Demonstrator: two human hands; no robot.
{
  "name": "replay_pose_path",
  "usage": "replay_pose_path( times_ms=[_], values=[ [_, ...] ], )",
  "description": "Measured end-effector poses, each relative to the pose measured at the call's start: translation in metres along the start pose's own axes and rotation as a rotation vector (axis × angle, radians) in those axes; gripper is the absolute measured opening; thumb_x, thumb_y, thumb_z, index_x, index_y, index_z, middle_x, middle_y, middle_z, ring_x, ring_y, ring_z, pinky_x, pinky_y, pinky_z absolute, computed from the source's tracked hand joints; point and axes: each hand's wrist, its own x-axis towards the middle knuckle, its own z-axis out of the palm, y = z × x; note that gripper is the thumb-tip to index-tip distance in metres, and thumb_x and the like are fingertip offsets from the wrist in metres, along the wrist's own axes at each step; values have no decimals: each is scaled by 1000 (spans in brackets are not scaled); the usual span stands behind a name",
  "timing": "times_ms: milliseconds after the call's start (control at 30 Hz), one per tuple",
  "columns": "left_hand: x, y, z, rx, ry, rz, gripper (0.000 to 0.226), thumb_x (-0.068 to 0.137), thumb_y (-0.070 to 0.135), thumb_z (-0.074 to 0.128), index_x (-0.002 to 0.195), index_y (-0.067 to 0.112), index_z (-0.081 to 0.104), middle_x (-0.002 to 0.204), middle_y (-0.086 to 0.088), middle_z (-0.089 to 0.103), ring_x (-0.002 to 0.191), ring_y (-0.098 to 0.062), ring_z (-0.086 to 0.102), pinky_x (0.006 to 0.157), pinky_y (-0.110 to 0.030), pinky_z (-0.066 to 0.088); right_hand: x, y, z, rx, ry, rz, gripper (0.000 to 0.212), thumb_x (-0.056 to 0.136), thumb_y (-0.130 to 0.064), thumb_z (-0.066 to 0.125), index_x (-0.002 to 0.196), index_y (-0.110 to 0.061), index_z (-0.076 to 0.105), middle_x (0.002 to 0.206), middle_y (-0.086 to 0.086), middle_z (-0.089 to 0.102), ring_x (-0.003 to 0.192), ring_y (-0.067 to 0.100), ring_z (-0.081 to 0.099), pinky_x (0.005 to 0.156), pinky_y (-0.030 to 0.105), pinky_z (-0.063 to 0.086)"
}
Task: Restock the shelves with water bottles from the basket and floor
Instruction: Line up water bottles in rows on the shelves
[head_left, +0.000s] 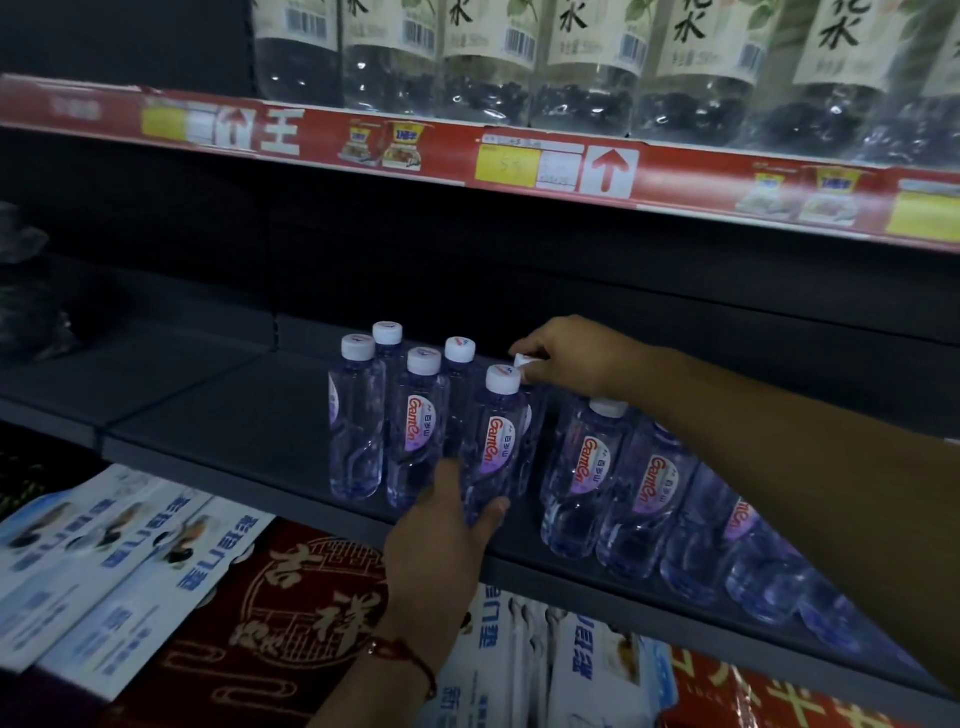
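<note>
Left hand (447, 535) grip wraps front bottle (493, 441); right hand (566, 356) pinches rear cap (522, 361), one o'clock. Best nudged upright, flush with neighbours.

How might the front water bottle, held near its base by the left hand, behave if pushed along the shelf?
The bottle looks full, so probably heavy for its size. Tall and narrow, it may tip against close neighbours. Its smooth plastic likely slides easily on the shelf.

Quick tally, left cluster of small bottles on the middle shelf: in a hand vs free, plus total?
Held: 2, front bottle in left hand, rear bottle pinched at its cap by right hand
Free bottles: 4
Total: 6
</note>
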Motion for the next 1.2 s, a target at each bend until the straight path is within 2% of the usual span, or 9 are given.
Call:
replay_pose_path(
  times_ms=[233, 333, 433, 533, 733, 833, 933, 1067, 1200],
  values=[
    [2, -2, 6, -63, -17, 16, 47, 90, 60, 60, 123, 35, 38, 116, 3, 67, 100, -20, 65, 76, -31, 50, -2, 3, -3, -19, -17, -18, 34, 97, -26, 61, 128, -15, 66, 135, -2, 63, 121, 16, 58, 106, 33, 43],
    [2, -2, 10, -74, -14, 35, 47, 90, 62, 60, 120, 37, 36, 116, 2, 67, 100, -20, 65, 76, -31, 52, -5, 6, -5, -43, -44, -27, 31, 97, -25, 61, 124, -12, 68, 130, -1, 66, 117, 17, 60, 105, 37, 45],
    [0, -1, 14, -81, -17, 38, 52, 90, 64, 59, 128, 38, 36, 121, 3, 67, 104, -19, 65, 82, -33, 54, -7, 10, -8, -54, -56, -15, 30, 97, -25, 61, 122, -11, 69, 131, -2, 65, 118, 17, 60, 105, 35, 44],
    [-1, 0, 16, -86, -24, 41, 59, 90, 65, 58, 138, 40, 35, 127, 4, 67, 109, -18, 65, 87, -34, 54, -8, 13, -7, -50, -46, 0, 34, 97, -26, 62, 129, -13, 66, 139, -4, 59, 124, 15, 56, 106, 29, 41],
    [-2, 0, 16, -109, -52, 87, 62, 91, 62, 58, 145, 40, 35, 128, 7, 66, 109, -14, 64, 87, -31, 53, -6, 12, -3, -6, -9, 17, 36, 98, -26, 60, 132, -15, 63, 138, -2, 60, 123, 14, 57, 100, 20, 40],
    [-3, -1, 16, -115, -62, 98, 63, 92, 62, 57, 146, 40, 33, 133, 7, 63, 114, -14, 63, 91, -33, 53, -8, 9, -2, 7, -7, 33, 33, 97, -25, 59, 127, -13, 67, 132, 0, 64, 119, 16, 59, 102, 26, 44],
    [-4, -4, 15, -121, -80, 111, 69, 91, 65, 54, 150, 40, 29, 141, 7, 58, 121, -14, 60, 95, -34, 52, -8, 9, -1, 4, -11, 61, 33, 97, -26, 57, 120, -6, 69, 128, 8, 67, 119, 24, 61, 105, 38, 45],
    [-8, -6, 8, -96, -85, 128, 75, 92, 71, 46, 156, 40, 22, 152, 8, 48, 130, -14, 54, 100, -32, 49, -10, 5, -6, 43, -26, 110, 38, 99, -32, 57, 132, -15, 64, 139, 0, 59, 127, 16, 55, 110, 27, 39],
    [-9, -8, -9, -80, 28, 133, 66, 94, 66, 46, 151, 35, 37, 144, 8, 54, 121, -13, 59, 94, -30, 50, -12, 2, -9, 100, -27, 142, 37, 99, -35, 56, 131, -19, 64, 137, 0, 61, 124, 15, 56, 110, 27, 39]
  ],
)
